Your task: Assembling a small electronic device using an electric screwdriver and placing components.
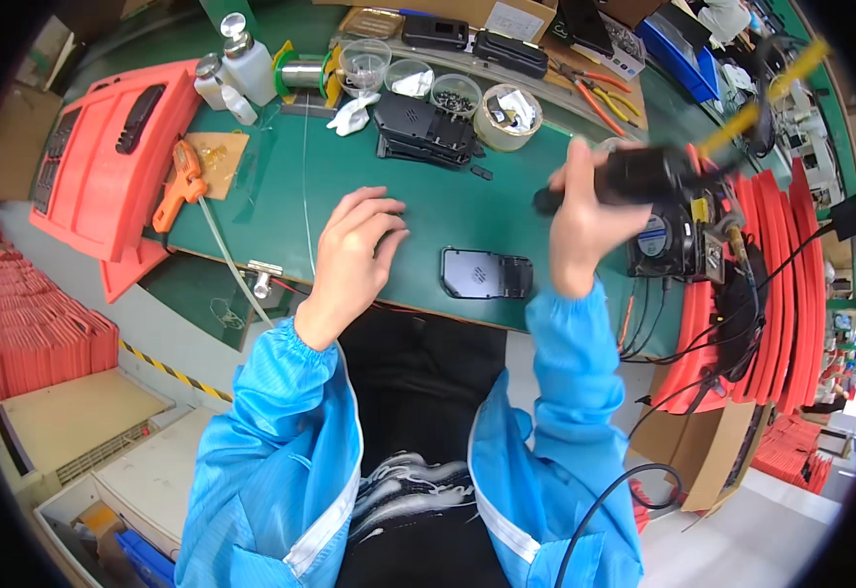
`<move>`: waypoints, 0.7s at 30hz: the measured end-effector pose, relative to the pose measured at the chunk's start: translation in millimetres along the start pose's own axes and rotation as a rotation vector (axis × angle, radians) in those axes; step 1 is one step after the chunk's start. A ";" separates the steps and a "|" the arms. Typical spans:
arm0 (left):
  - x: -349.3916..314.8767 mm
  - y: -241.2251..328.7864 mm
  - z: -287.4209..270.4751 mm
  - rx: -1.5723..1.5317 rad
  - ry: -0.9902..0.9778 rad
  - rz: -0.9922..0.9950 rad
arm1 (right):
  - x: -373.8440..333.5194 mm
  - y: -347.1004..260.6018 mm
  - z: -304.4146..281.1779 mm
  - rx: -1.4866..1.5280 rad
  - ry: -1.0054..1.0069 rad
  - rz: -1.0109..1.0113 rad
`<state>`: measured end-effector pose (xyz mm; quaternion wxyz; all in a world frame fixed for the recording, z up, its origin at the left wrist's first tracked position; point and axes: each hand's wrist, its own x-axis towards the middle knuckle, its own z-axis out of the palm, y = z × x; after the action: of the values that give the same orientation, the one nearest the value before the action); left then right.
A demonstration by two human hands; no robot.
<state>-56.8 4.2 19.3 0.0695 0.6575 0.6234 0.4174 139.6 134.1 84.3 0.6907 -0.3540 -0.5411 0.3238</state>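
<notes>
Taking the small black case as the centre of the clock, the orange glue gun lies far to the left, between nine and ten o'clock. The left hand is at nine o'clock, above the green table top; its fingers are loosely bent, half open, and they hold nothing that I can see. At eleven o'clock there is a stack of black parts, well apart from the case.

The case itself lies flat near the front edge of the table, between the two hands, and neither hand touches it. It looks like thin plastic, so I judge it light and stiff, a little slippery on its smooth face, and its thin rim may crack under hard pressing. The long side edges seem the best place to take hold.

The right hand is at two o'clock, its fingers closed around a black tool. This tool is blurred; it is probably heavier than the case and best held by its thick body.
</notes>
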 end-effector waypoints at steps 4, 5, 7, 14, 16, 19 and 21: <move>2.8 12.2 0.4 0.011 -0.008 0.011 | 42.5 38.7 -5.6 -0.176 0.079 -0.104; 3.0 19.9 2.4 0.035 -0.020 0.025 | 42.8 40.6 -8.7 -0.214 0.077 -0.085; -1.7 27.7 8.8 -0.042 -0.096 0.026 | 40.3 40.6 -10.4 -0.316 0.050 -0.070; -4.1 11.0 23.1 -0.189 -0.206 0.146 | -22.3 -122.8 23.4 -0.283 -0.625 -0.560; -0.7 15.2 26.5 -0.229 -0.238 0.211 | -42.9 -162.1 31.3 -0.247 -0.747 -0.548; 2.3 45.6 18.2 -0.098 -0.201 0.086 | -56.2 -173.8 31.0 -0.210 -0.798 -0.483; -3.0 45.7 18.9 -0.099 -0.214 0.063 | -59.9 -179.0 32.0 -0.184 -0.780 -0.436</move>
<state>-9.6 0.0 33.7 0.1549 0.7134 0.5700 0.3771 107.6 -7.9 208.7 0.4528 -0.1435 -0.8492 0.2305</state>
